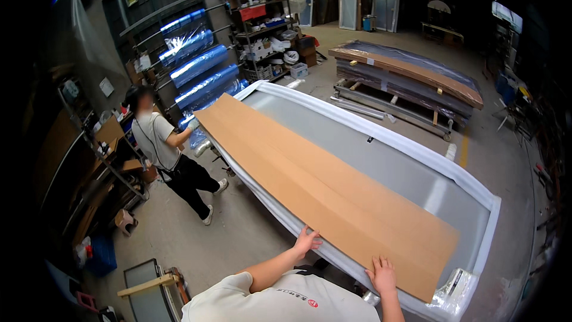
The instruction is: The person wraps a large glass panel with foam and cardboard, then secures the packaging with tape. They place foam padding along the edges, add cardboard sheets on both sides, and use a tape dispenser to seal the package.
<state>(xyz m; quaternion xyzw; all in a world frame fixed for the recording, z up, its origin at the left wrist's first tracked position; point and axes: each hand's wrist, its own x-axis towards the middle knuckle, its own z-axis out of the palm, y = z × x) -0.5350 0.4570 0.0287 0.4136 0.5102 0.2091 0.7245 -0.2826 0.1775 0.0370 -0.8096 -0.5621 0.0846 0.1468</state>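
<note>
A long brown cardboard sheet (325,188) lies lengthwise over a large panel with a grey pane (339,149), whose edges are wrapped in white foam (393,143). My left hand (306,241) touches the sheet's near edge, fingers apart. Farther right, my right hand (382,274) rests on the same edge with its fingers stretched over the cardboard. Neither hand is closed round anything. At the far left end stands a co-worker (161,140), one arm reaching toward the sheet's corner; a gloved hand (193,124) is beside it.
Blue film rolls (199,62) hang on a rack behind the co-worker. Loaded shelves (262,30) stand at the back. A wrapped stack of panels (405,77) sits on a wheeled cart across the floor. Clear plastic wrap (456,289) covers the panel's near right corner. A framed panel (146,289) leans at lower left.
</note>
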